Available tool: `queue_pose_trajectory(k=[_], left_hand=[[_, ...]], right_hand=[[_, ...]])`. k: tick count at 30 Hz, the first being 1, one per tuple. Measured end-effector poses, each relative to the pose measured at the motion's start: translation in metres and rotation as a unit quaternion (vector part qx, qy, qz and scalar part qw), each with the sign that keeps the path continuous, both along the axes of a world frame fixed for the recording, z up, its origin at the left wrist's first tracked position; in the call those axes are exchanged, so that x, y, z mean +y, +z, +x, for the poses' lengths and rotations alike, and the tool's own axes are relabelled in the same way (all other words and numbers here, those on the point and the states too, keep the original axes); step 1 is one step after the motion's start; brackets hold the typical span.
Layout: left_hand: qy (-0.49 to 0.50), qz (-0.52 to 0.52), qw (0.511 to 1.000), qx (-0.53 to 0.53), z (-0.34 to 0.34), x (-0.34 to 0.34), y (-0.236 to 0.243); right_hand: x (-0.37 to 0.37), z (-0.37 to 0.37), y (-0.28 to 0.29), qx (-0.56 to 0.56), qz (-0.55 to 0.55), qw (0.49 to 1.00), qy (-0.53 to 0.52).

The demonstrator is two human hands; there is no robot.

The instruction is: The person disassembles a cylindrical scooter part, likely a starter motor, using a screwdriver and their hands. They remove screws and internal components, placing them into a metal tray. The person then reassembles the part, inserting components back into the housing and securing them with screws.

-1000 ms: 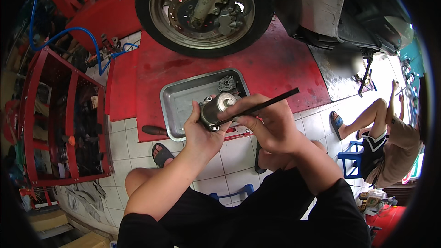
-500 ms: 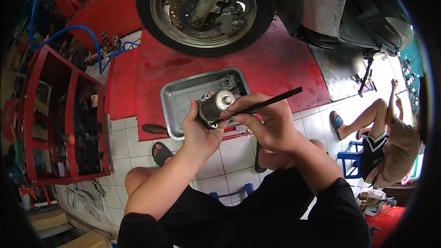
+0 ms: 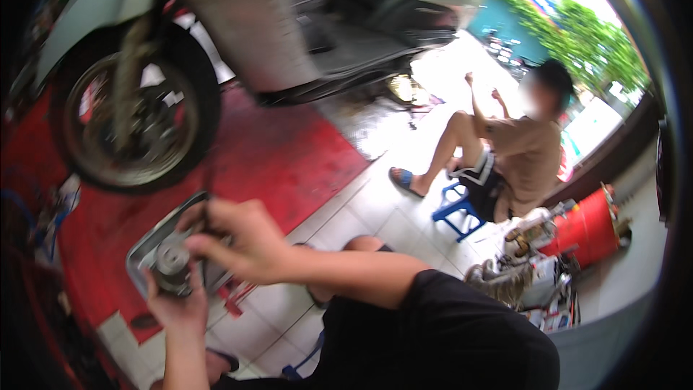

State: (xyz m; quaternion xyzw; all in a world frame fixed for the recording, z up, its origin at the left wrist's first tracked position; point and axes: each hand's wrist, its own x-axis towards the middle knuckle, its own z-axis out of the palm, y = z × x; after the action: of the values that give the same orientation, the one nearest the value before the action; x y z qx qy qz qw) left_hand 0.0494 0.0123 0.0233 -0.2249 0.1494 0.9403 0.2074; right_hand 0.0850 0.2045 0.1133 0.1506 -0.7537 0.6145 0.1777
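Observation:
A small cylindrical metal motor (image 3: 172, 266), its round end up, rests in my left hand (image 3: 180, 310), whose fingers are closed around it. The motor is over the metal tray (image 3: 160, 225). Just right of the motor, my right hand (image 3: 245, 240) pinches a thin dark rod (image 3: 208, 198). Motion blur hides the rod's tip and whether it touches the motor.
A scooter's front wheel (image 3: 137, 112) stands on the red platform (image 3: 289, 166) beyond my hands. To the right, another person (image 3: 523, 152) sits on a blue stool (image 3: 460, 211). A red drum (image 3: 588, 225) and machine parts stand at the right on the tiled floor.
The view has swung to the right, so my hands, the motor and the tray now appear farther left. My hands keep hold of the motor and the rod, which points more upward.

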Motion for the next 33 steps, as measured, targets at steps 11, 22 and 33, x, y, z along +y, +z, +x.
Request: queue_pose_trajectory(k=[11,22,33], left_hand=[[0.004,-0.057,0.998,0.015,-0.003,-0.001,-0.007],[-0.020,-0.029,0.999,0.028,-0.004,0.001,-0.003],[-0.033,-0.005,0.998,0.052,0.007,0.007,0.002]], right_hand=[[-0.001,-0.008,-0.028,-0.027,0.094,0.995,-0.016],[-0.003,-0.006,-0.029,0.000,0.144,0.988,-0.059],[0.003,-0.011,-0.030,0.029,0.132,0.986,-0.099]])
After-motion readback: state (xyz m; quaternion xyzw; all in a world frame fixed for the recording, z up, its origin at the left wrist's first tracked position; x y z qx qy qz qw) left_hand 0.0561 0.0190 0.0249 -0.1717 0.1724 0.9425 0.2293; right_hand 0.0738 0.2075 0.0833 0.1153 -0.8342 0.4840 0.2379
